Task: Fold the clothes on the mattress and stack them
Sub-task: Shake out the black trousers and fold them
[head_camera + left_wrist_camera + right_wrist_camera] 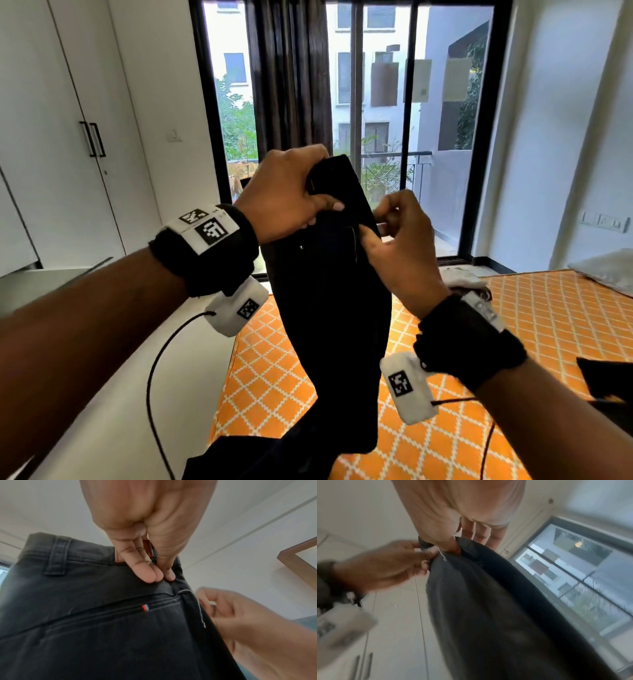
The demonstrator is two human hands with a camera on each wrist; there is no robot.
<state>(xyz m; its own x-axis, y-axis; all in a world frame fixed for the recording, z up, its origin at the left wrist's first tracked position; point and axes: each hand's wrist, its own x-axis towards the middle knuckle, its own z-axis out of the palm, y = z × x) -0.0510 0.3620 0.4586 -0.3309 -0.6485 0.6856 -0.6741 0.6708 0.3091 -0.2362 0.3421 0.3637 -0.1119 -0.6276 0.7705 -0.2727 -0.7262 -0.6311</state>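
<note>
A pair of dark trousers (329,301) hangs in the air above the orange mattress (513,325), the legs trailing down to its near edge. My left hand (318,198) grips the waistband at the top. In the left wrist view its fingers (150,573) press on the cloth just below the belt loop, above a back pocket with a small red and white tab. My right hand (371,228) pinches the side edge of the trousers a little lower, close to the left hand. In the right wrist view its thumb (452,546) is tucked into the dark cloth (488,615).
A white cloth (462,277) lies at the mattress's far edge and a dark garment (606,380) at its right. A pillow (606,270) sits at the far right. A white wardrobe (68,137) stands on the left, and a glass door (376,120) with a dark curtain (291,85) is ahead.
</note>
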